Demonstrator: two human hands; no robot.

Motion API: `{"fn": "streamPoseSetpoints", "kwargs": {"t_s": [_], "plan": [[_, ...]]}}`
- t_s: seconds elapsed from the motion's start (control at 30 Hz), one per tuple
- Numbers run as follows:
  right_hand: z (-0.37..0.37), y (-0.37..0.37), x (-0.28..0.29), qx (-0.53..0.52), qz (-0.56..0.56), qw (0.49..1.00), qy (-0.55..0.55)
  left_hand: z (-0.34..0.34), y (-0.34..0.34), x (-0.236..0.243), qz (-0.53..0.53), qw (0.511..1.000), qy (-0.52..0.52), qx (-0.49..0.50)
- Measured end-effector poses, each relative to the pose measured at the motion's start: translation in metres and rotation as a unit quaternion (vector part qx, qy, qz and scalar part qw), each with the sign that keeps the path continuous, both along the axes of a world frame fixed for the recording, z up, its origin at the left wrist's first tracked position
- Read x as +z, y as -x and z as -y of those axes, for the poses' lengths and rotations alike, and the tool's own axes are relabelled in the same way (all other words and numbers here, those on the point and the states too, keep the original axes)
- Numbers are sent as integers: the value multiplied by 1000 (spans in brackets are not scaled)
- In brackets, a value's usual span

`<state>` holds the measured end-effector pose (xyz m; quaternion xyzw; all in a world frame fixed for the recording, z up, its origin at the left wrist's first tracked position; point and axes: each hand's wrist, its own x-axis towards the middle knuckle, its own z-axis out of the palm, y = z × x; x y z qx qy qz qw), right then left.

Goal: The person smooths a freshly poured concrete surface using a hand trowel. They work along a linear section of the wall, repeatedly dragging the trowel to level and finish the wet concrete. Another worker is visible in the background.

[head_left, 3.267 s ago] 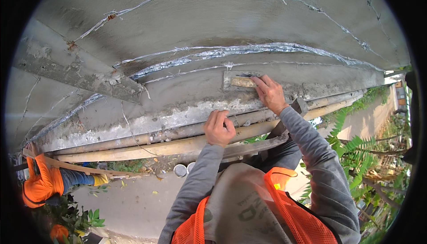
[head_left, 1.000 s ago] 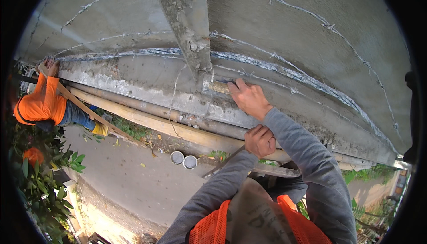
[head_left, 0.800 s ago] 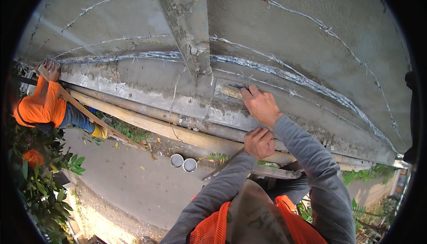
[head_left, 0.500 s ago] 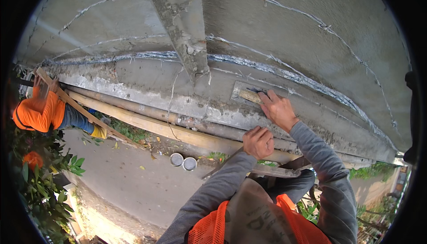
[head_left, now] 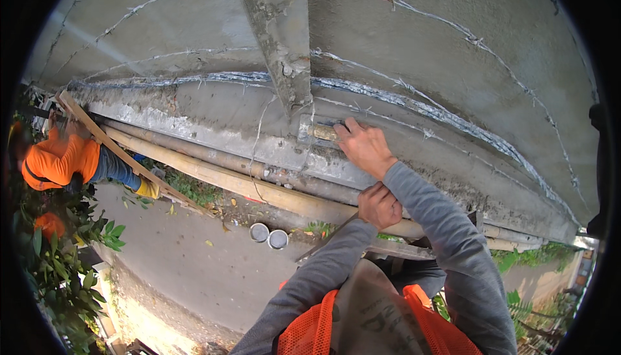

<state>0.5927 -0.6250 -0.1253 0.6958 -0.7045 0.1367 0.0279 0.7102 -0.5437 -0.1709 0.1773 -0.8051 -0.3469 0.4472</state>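
Observation:
My right hand (head_left: 367, 148) is closed round the wooden handle of a plastering trowel (head_left: 321, 133). Its flat metal blade lies against the grey mortared ledge (head_left: 213, 106), just below the foot of a concrete post (head_left: 294, 64). Closer to me, my left hand (head_left: 380, 205) makes a fist beside the bamboo pole (head_left: 284, 198), at the end of a dark wooden strip. Whatever it grips is hidden under the fingers. Barbed wire strands (head_left: 414, 99) run along the wall above the trowel, and one loose wire (head_left: 253, 151) hangs down left of the post.
Two round buckets (head_left: 277, 239) of grey material stand on the pavement (head_left: 187, 251) far below. At left, a person in an orange top (head_left: 61, 158) is on a wooden ladder (head_left: 110, 138). Leafy branches (head_left: 71, 284) fill the lower left. A wooden board (head_left: 404, 249) lies by my legs.
My right hand has slid the trowel left along the ledge to the foot of the post. My left hand stays closed in about the same place. The view has shifted slightly.

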Motion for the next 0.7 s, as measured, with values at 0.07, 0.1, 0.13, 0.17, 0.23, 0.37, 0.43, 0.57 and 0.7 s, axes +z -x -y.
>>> {"fn": "streamPoseSetpoints", "kwargs": {"t_s": [0.07, 0.1, 0.13, 0.17, 0.23, 0.37, 0.43, 0.57, 0.7], "plan": [[2, -1, -1, 10, -16, 1000, 12, 0, 1, 1, 2, 1000, 1, 3], [3, -2, -2, 22, -21, 999, 37, 0, 1, 2, 0, 1000, -1, 2], [3, -1, -2, 7, -20, 1000, 1, 1, 1, 2, -2, 1000, -3, 1], [3, -2, -3, 0, -17, 1000, -19, 0, 1, 3, -3, 1000, -7, 0], [2, -1, -3, -6, -15, 999, -37, 0, 1, 3, -3, 1000, -20, -2], [-1, -1, 9, -21, 15, 999, -37, 0, 1, 0, -2, 1000, -6, 1], [-5, -3, 20, -37, 47, 998, -33, 0, 1, -2, 3, 1000, -12, -6], [-30, -13, 47, -115, 157, 979, -57, -3, 2, -8, 21, 999, -26, -5], [-66, -39, 61, -161, 192, 968, 22, -8, -4, -7, 119, 991, -63, -11]]}}
